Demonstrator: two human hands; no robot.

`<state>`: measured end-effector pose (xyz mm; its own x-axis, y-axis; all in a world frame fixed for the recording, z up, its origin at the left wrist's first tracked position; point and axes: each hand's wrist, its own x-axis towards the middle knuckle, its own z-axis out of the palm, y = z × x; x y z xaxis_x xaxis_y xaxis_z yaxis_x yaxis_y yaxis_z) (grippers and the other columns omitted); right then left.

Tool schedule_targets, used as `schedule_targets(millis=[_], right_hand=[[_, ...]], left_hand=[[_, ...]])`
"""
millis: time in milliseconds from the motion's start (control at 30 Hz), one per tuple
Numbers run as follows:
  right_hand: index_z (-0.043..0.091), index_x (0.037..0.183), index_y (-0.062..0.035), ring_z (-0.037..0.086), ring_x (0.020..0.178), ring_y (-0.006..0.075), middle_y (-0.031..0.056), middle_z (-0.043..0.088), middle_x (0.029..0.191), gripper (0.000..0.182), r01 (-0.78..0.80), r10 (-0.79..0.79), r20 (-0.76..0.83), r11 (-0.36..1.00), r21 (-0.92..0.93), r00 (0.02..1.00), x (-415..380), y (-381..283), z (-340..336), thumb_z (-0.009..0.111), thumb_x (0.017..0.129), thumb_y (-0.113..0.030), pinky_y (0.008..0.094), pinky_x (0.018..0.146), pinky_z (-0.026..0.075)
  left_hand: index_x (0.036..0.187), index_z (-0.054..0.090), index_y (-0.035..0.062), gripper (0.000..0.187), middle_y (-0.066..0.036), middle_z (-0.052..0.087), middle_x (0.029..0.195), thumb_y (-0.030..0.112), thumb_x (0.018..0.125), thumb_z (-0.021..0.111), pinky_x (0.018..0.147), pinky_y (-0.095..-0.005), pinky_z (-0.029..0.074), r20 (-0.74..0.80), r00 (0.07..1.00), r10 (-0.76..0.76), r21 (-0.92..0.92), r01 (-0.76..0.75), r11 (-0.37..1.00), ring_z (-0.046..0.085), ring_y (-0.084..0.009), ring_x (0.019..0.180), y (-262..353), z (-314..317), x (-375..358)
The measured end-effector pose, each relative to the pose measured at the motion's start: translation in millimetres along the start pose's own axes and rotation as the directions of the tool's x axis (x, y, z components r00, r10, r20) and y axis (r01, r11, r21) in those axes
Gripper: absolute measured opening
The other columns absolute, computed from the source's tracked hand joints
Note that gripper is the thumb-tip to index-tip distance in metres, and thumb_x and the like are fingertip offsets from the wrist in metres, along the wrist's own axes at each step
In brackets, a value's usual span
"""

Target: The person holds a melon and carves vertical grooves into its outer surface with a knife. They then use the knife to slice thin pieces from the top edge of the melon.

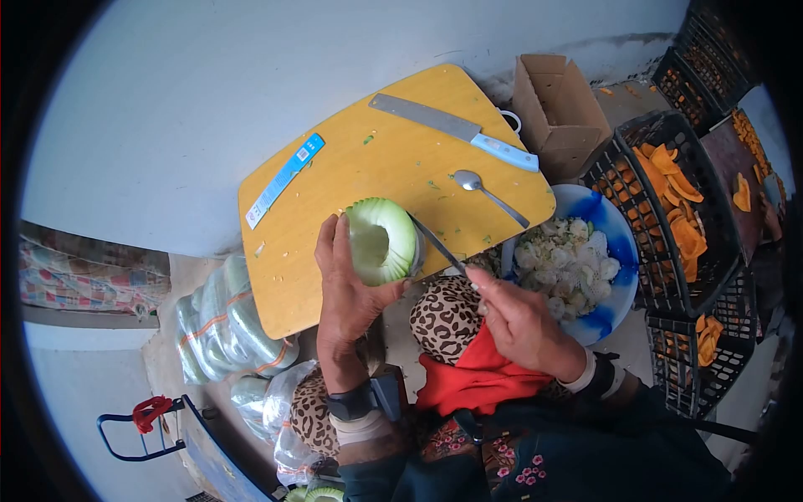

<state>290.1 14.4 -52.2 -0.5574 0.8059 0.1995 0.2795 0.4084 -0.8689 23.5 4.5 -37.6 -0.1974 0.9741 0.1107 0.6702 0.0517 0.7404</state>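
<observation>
From the head camera, the left hand (347, 289) is gripping a hollowed green melon half (382, 240) over the yellow cutting board (335, 180), while the right hand (523, 322) is clamping a thin scraper (437, 244) whose tip is touching the melon's rim

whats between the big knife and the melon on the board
A spoon lies on the yellow board between the big knife and the melon, in the head view.
</observation>
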Motion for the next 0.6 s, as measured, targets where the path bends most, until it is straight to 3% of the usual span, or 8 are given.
schedule_targets(millis=[100, 200, 300, 400, 600], right_hand=[[0.052, 0.138, 0.0038, 0.069, 0.079, 0.024, 0.0187, 0.068, 0.096, 0.047, 0.143, -0.132, -0.086, 0.98, 0.141, 0.988, -6.5, -5.2, 2.7, 0.051, 0.092, 0.009, 0.0327, 0.073, 0.056], [0.052, 0.138, 0.0042, 0.069, 0.08, 0.0239, 0.0189, 0.068, 0.099, 0.048, 0.17, -0.159, -0.071, 0.969, 0.179, 0.985, -10.8, -11.0, -3.2, 0.052, 0.09, 0.011, 0.0328, 0.072, 0.056], [0.052, 0.138, 0.005, 0.069, 0.081, 0.0242, 0.0195, 0.069, 0.104, 0.049, 0.157, -0.152, -0.05, 0.981, 0.118, 0.987, -10.2, -8.8, -1.8, 0.052, 0.089, 0.012, 0.0326, 0.074, 0.056], [0.049, 0.14, 0.0024, 0.069, 0.101, 0.0367, 0.025, 0.065, 0.116, 0.053, 0.135, -0.137, 0.007, 0.984, 0.118, 0.991, -10.3, -6.6, -2.2, 0.054, 0.089, 0.009, 0.0387, 0.083, 0.057], [0.05, 0.14, 0.0017, 0.068, 0.101, 0.0374, 0.025, 0.065, 0.114, 0.051, 0.133, -0.137, 0.041, 0.987, 0.088, 0.99, -11.1, -4.3, -2.7, 0.055, 0.089, 0.007, 0.0392, 0.083, 0.056]], left_hand=[[0.152, 0.028, -0.0039, 0.125, -0.025, 0.022, 0.154, 0.04, 0.055, 0.095, 0.117, -0.045, 0.034, -0.011, 1.0, -0.007, -0.007, 0.007, 1.0, 0.029, -0.0405, 0.142, 1.1, -1.2, 0.5], [0.151, 0.028, -0.0033, 0.125, -0.025, 0.022, 0.153, 0.04, 0.055, 0.096, 0.117, -0.0449, 0.034, -0.027, 1.0, -0.004, -0.013, 0.004, 1.0, 0.029, -0.0405, 0.142, -3.3, -1.3, 0.9], [0.151, 0.029, -0.0032, 0.124, -0.025, 0.023, 0.153, 0.04, 0.055, 0.096, 0.116, -0.045, 0.034, -0.028, 1.0, -0.014, 0.001, 0.015, 1.0, 0.03, -0.0407, 0.142, -1.3, -1.6, 1.5], [0.151, 0.029, -0.003, 0.123, -0.026, 0.023, 0.153, 0.039, 0.056, 0.095, 0.116, -0.0454, 0.034, -0.029, 1.0, -0.006, 0.057, 0.008, 0.998, 0.03, -0.0411, 0.142, -0.7, -3.1, 0.1], [0.151, 0.029, -0.0025, 0.121, -0.027, 0.023, 0.154, 0.037, 0.057, 0.095, 0.117, -0.0468, 0.033, -0.031, 1.0, 0.001, -0.002, -0.001, 1.0, 0.029, -0.0421, 0.143, -4.7, -2.4, 0.4]])
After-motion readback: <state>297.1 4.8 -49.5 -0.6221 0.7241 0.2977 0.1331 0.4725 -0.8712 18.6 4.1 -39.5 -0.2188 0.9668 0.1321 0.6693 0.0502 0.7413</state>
